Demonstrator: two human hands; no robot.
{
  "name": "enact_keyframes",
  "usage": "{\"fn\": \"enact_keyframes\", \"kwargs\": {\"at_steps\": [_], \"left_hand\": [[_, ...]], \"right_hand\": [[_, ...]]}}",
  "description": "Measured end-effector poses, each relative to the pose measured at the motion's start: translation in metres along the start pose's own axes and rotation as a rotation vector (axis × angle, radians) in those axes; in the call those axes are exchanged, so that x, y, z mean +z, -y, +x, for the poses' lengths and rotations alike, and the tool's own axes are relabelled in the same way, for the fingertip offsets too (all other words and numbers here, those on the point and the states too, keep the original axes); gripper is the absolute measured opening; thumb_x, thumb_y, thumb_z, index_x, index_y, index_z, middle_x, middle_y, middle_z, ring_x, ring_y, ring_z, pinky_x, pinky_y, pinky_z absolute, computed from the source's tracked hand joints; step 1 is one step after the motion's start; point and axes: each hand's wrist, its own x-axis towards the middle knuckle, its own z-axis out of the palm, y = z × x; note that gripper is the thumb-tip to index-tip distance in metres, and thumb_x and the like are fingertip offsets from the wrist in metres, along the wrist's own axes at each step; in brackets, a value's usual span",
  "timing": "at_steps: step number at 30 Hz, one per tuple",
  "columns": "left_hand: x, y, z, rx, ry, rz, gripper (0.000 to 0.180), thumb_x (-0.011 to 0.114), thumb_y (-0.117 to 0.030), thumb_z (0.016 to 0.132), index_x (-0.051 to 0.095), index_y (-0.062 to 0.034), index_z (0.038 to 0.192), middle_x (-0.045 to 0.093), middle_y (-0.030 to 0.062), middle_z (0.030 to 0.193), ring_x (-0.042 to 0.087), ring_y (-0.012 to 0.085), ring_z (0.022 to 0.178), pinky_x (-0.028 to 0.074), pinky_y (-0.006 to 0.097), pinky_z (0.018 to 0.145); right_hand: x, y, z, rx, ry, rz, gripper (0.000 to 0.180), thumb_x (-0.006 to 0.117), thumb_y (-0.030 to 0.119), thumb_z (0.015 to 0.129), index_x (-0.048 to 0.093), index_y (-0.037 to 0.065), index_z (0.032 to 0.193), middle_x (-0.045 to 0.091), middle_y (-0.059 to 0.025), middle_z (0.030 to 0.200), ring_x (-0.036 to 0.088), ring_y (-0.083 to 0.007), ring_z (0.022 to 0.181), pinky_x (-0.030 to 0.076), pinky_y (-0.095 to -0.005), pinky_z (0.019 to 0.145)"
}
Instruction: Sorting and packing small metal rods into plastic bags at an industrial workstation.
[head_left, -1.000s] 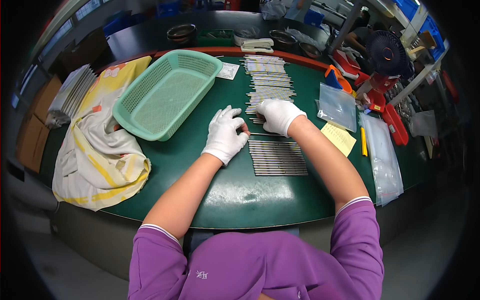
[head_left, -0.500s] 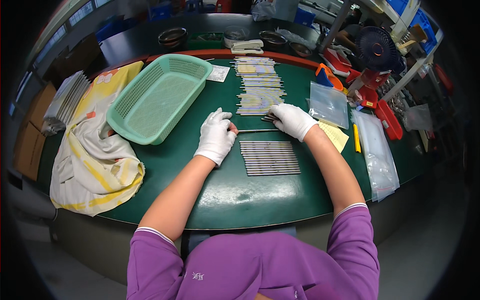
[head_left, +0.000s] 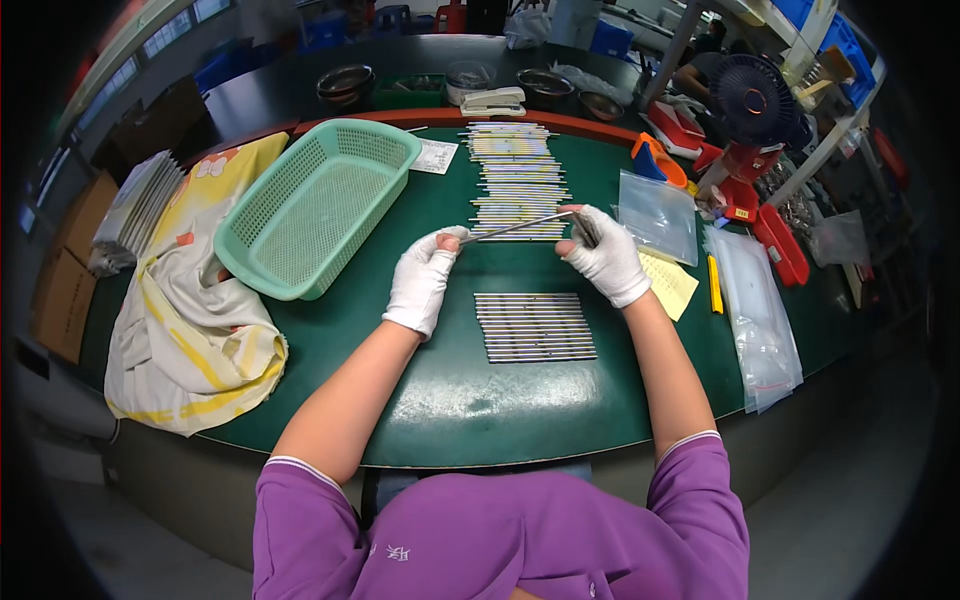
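A thin metal rod (head_left: 515, 227) is held up between my hands, slanting upward to the right. My left hand (head_left: 422, 283), in a white glove with bare fingertips showing, pinches its left end. At the other end, the thumb and fingers of my gloved right hand (head_left: 612, 265) grip it, and a short bundle of metal rods (head_left: 584, 230) shows in that palm. Beyond the hands lies a long stack of similar rods (head_left: 520, 180), side by side with uneven ends. Closer to me, a neater row of rods (head_left: 537, 328) rests on the green tabletop (head_left: 440, 400).
On the left stand a green mesh basket (head_left: 240, 245) and a crumpled yellow-white cloth (head_left: 190, 340). Clear plastic bags (head_left: 750, 310), a yellow paper (head_left: 668, 284) and a yellow cutter (head_left: 714, 285) lie right. A stapler (head_left: 493, 101) and a fan (head_left: 752, 90) are farther back.
Both hands have lifted the rod off the tabletop, and it now tilts up to the right. My right hand has turned, showing its palm and the rods in it.
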Motion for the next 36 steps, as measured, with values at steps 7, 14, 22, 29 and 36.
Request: {"fn": "enact_keyframes", "kwargs": {"at_steps": [7, 14, 22, 29, 36], "left_hand": [[0.008, -0.002, -0.007, 0.263, 0.155, 0.5, 0.016, 0.064, -0.018, 0.083, 0.058, -0.0029, 0.082, 0.059, 0.0095, 0.112, 0.054, 0.0218, 0.102, 0.041, 0.031, 0.09], [0.009, -0.022, -0.014, 0.38, 0.286, 1.04, 0.017, 0.07, -0.018, 0.07, 0.06, -0.0071, 0.079, 0.048, 0.0187, 0.128, 0.036, 0.0391, 0.126, 0.033, 0.043, 0.102], [0.009, -0.017, -0.011, 0.31, 0.353, 1.076, 0.011, 0.07, -0.017, 0.069, 0.064, -0.01, 0.073, 0.047, 0.0154, 0.131, 0.029, 0.0384, 0.131, 0.024, 0.043, 0.108], [-0.001, -0.002, -0.005, 0.273, 0.162, 0.693, 0.012, 0.065, -0.015, 0.077, 0.062, -0.0033, 0.075, 0.055, 0.0137, 0.123, 0.04, 0.0337, 0.126, 0.03, 0.04, 0.105], [0.004, -0.005, -0.003, 0.218, 0.201, 0.522, 0.018, 0.063, -0.02, 0.083, 0.062, -0.0014, 0.082, 0.057, 0.0132, 0.12, 0.044, 0.0293, 0.123, 0.032, 0.035, 0.103]], "right_hand": [[0.018, 0.033, -0.006, -0.027, -0.143, 0.248, 0.027, 0.06, 0.028, 0.088, 0.057, 0.002, 0.088, 0.056, 0.0006, 0.076, 0.05, -0.0073, 0.069, 0.041, -0.0213, 0.065], [-0.036, 0.013, -0.004, -0.107, -0.428, 0.16, 0.039, 0.061, 0.043, 0.085, 0.054, 0.006, 0.074, 0.053, 0.0018, 0.064, 0.046, -0.007, 0.059, 0.036, -0.0224, 0.056], [-0.022, -0.024, 0.004, 0.05, -0.348, 0.214, 0.029, 0.063, 0.033, 0.086, 0.057, 0.006, 0.078, 0.053, 0.0035, 0.066, 0.044, -0.0039, 0.058, 0.036, -0.0195, 0.054], [-0.013, -0.001, 0.0, 0.038, -0.316, 0.234, 0.02, 0.059, 0.026, 0.09, 0.063, 0.006, 0.091, 0.051, 0.0045, 0.068, 0.045, -0.0039, 0.061, 0.038, -0.0194, 0.057], [0.016, 0.025, -0.004, 0.11, 0.201, 0.189, 0.03, 0.066, 0.002, 0.079, 0.061, 0.004, 0.108, 0.058, -0.0016, 0.098, 0.056, -0.01, 0.093, 0.045, -0.0229, 0.083]]}}
